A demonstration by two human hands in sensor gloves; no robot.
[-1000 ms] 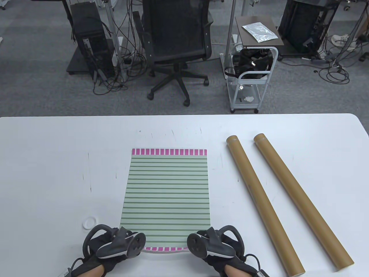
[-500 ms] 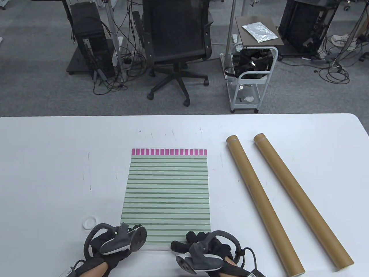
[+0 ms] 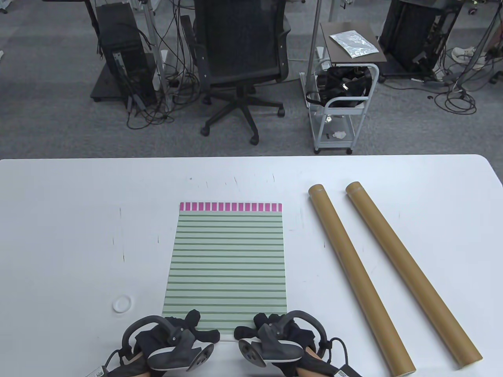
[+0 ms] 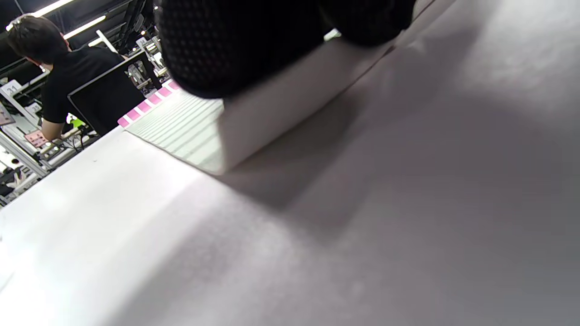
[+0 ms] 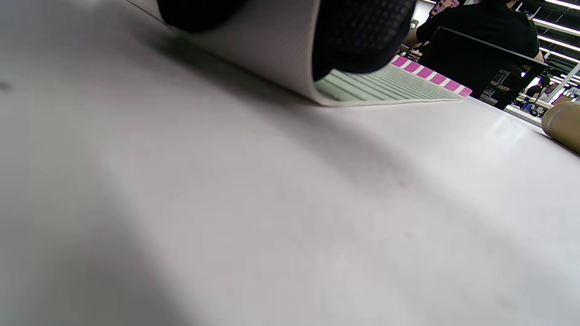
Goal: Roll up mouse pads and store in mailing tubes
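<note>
A green-striped mouse pad (image 3: 228, 259) with a pink far border lies flat mid-table. Its near edge is curled up and over, white underside (image 4: 281, 104) outward. My left hand (image 3: 198, 326) grips that curled edge left of centre, my right hand (image 3: 251, 325) right of centre, fingers on top and thumbs toward me. In the wrist views the left hand's fingers (image 4: 272, 40) and the right hand's fingers (image 5: 353, 36) wrap over the rolled lip (image 5: 281, 50). Two brown mailing tubes, one (image 3: 357, 275) and another (image 3: 408, 271), lie diagonally right of the pad.
A white round cap (image 3: 122, 303) lies on the white table (image 3: 78, 235) left of the pad's near corner. Beyond the far edge stand an office chair (image 3: 239, 59) and a small cart (image 3: 342, 102). A tube end (image 5: 562, 124) shows in the right wrist view.
Both hands moved inward along the pad's near edge and curled it up and over. The near pink border is now hidden under the fold.
</note>
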